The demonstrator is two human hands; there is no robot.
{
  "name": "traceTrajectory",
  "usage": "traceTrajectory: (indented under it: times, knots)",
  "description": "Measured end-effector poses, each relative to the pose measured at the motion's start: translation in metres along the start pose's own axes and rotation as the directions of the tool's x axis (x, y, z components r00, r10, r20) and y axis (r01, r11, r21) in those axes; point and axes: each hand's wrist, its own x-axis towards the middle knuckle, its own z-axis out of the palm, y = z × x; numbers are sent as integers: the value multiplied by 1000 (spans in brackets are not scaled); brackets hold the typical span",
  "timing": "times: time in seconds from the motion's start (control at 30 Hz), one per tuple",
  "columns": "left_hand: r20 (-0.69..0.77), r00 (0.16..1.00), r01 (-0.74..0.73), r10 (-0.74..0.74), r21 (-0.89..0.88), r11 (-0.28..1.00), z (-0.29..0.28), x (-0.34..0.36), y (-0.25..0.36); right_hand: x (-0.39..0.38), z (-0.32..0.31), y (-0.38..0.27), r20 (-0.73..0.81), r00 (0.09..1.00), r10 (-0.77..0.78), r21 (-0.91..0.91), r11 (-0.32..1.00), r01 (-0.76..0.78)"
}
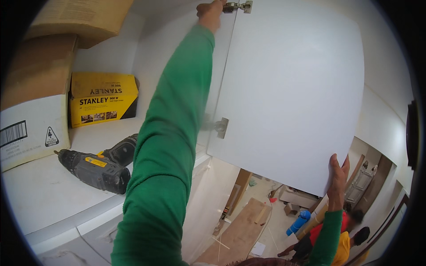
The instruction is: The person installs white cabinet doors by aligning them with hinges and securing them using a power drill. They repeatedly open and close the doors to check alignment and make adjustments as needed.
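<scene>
At the cabinet's open front, seen in the head view, here's the white door panel point(293, 88), tilted, filling the middle and right, with its lower corner out over the room below. Up top, the left hand point(210, 13) is right at the upper hinge point(239, 6), fingers bent in close; whether they pinch the metal, I can't tell, the picture's edge crowds it. Down the panel's left side sits the lower hinge point(221, 127), just beside the cabinet wall. And over at the lower right, the right hand point(338, 175) has the panel's edge in its grip, close to the bottom corner.

On the shelf point(49, 190) to the left, a dark drill point(95, 169) with a yellow label lies on its side, near a yellow box point(104, 99) and a brown-and-white carton point(35, 106). Far below, there's a brown board point(239, 230) along the floor, a blue roll point(298, 222), and two people, one in red point(316, 232), one in yellow point(344, 246).
</scene>
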Motion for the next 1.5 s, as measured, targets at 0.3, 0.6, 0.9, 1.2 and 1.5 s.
traceTrajectory:
  times: [0.3, 0.6, 0.9, 1.2, 1.5]
  knots:
    - [-53, 997, -58, 51, -134, 989, 7, -8, -4, 5, -7, 12, -29, 999, -14, 52, 999, 15]
    - [235, 932, -150, 275, -439, 886, -39, -52, -23, 15, -18, 32, -26, 1000, -14, 23, 1000, 14]
    - [-425, 895, 104, 134, 492, 864, -120, -203, -95, 12, -21, 19, 4, 1000, -14, 112, 994, 14]
    - [-204, 934, 318, -293, 97, 943, -184, -333, -152, 9, -22, 16, 33, 999, -23, 84, 996, 20]
    - [-270, 927, 243, -259, -93, 966, -180, -333, -149, -6, -16, -6, 65, 986, -155, 169, 975, 143]
